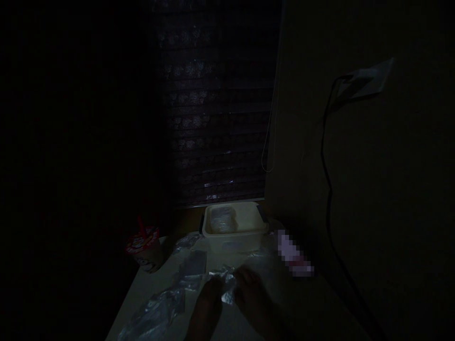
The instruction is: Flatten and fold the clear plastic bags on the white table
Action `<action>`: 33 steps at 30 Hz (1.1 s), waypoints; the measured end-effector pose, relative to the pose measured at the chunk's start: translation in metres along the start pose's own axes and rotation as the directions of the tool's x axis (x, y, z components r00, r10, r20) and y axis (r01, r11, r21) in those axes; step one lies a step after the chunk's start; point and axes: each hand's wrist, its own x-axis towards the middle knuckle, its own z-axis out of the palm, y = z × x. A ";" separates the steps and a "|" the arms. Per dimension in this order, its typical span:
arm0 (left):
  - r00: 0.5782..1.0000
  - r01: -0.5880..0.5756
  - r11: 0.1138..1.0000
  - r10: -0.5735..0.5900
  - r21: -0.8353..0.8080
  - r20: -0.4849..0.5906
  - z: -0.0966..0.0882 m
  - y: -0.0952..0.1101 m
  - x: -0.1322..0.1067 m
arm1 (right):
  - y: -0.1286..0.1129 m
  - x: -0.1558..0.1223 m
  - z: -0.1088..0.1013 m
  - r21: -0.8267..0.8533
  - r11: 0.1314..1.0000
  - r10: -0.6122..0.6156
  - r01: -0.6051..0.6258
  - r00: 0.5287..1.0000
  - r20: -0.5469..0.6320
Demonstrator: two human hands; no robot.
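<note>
Between left hand [209,298] and right [249,291], crinkled plastic [227,297]

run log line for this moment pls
left hand: on crinkled shiny plastic | right hand: on same plastic | ahead: pale storage bin, plastic bundle inside | left side: cup, red straw

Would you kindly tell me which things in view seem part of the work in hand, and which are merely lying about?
Seemingly part of the work:
shiny film, between left hand and right hand
probably the clear plastic nearby and the open bin

Apparently incidental:
drink cup with red straw
black cable along the wall
</note>
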 end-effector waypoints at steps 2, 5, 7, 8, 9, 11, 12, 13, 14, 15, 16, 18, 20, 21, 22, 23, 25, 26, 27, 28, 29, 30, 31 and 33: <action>1.000 0.016 0.997 -0.015 -0.081 0.014 -0.004 0.002 0.001 | -0.003 0.006 0.003 0.051 0.998 -0.032 0.031 0.999 0.024; 0.998 0.060 0.981 -0.062 -0.186 -0.008 -0.009 0.005 0.001 | -0.005 0.012 0.007 0.117 0.993 -0.029 0.026 0.999 0.022; 0.994 0.097 0.968 -0.107 -0.230 -0.031 -0.012 0.006 0.002 | -0.003 0.013 0.008 0.158 0.987 0.010 -0.012 1.000 0.012; 0.991 0.116 0.962 -0.129 -0.246 -0.037 -0.013 0.006 0.002 | -0.001 0.013 0.008 0.184 0.983 0.023 -0.024 1.000 0.008; 0.988 0.131 0.958 -0.147 -0.256 -0.042 -0.014 0.006 0.002 | 0.001 0.012 0.008 0.210 0.977 0.038 -0.036 0.999 -0.002; 0.988 0.129 0.959 -0.146 -0.252 -0.050 -0.016 0.007 0.003 | 0.005 0.011 0.008 0.256 0.965 0.070 -0.061 0.997 -0.028; 0.991 0.116 0.963 -0.130 -0.242 -0.042 -0.017 0.008 0.003 | 0.007 0.011 0.008 0.274 0.959 0.083 -0.069 0.996 -0.038; 0.994 0.099 0.968 -0.108 -0.231 -0.028 -0.017 0.009 0.004 | 0.008 0.011 0.008 0.289 0.954 0.093 -0.076 0.995 -0.045; 0.996 0.081 0.972 -0.086 -0.221 -0.011 -0.018 0.010 0.004 | 0.009 0.011 0.008 0.302 0.950 0.099 -0.079 0.994 -0.050; 0.998 0.068 0.974 -0.068 -0.217 0.008 -0.019 0.011 0.004 | 0.009 0.011 0.008 0.314 0.946 0.105 -0.082 0.993 -0.056; 0.998 0.063 0.974 -0.059 -0.217 0.025 -0.020 0.013 0.005 | 0.009 0.011 0.008 0.327 0.941 0.109 -0.083 0.992 -0.063; 0.998 0.066 0.972 -0.059 -0.226 0.035 -0.021 0.015 0.006 | 0.009 0.012 0.007 0.348 0.933 0.134 -0.096 0.987 -0.089; 0.998 0.067 0.966 -0.064 -0.248 0.019 -0.023 0.016 0.008 | 0.007 0.011 0.006 0.360 0.927 0.155 -0.106 0.982 -0.111; 0.998 0.069 0.964 -0.069 -0.257 0.009 -0.023 0.017 0.008 | 0.007 0.011 0.006 0.363 0.926 0.163 -0.108 0.979 -0.123; 0.997 0.074 0.961 -0.078 -0.265 -0.005 -0.023 0.016 0.008 | 0.006 0.011 0.006 0.362 0.926 0.167 -0.108 0.977 -0.135; 0.995 0.084 0.958 -0.094 -0.275 -0.021 -0.023 0.015 0.007 | 0.006 0.010 0.006 0.360 0.927 0.166 -0.104 0.976 -0.144; 0.989 0.117 0.947 -0.139 -0.299 -0.054 -0.021 0.013 0.005 | 0.006 0.008 0.007 0.352 0.932 0.151 -0.089 0.977 -0.151; 0.984 0.135 0.939 -0.164 -0.318 -0.068 -0.019 0.011 0.004 | 0.006 0.008 0.007 0.343 0.936 0.136 -0.080 0.980 -0.143; 0.979 0.151 0.928 -0.188 -0.341 -0.080 -0.018 0.010 0.002 | 0.006 0.007 0.007 0.331 0.941 0.115 -0.066 0.985 -0.129; 0.975 0.163 0.917 -0.207 -0.364 -0.085 -0.017 0.009 0.001 | 0.005 0.006 0.007 0.319 0.946 0.092 -0.051 0.989 -0.116; 0.973 0.170 0.906 -0.217 -0.387 -0.082 -0.016 0.009 0.001 | 0.005 0.005 0.006 0.308 0.951 0.075 -0.038 0.991 -0.109; 0.972 0.173 0.896 -0.223 -0.409 -0.079 -0.017 0.010 0.001 | 0.004 0.005 0.005 0.304 0.952 0.065 -0.030 0.992 -0.105; 0.970 0.174 0.885 -0.229 -0.432 -0.077 -0.018 0.011 0.001 | 0.003 0.005 0.003 0.309 0.951 0.062 -0.026 0.992 -0.107; 0.968 0.172 0.858 -0.238 -0.484 -0.078 -0.025 0.016 0.005 | 0.001 0.006 -0.002 0.354 0.934 0.085 -0.035 0.988 -0.128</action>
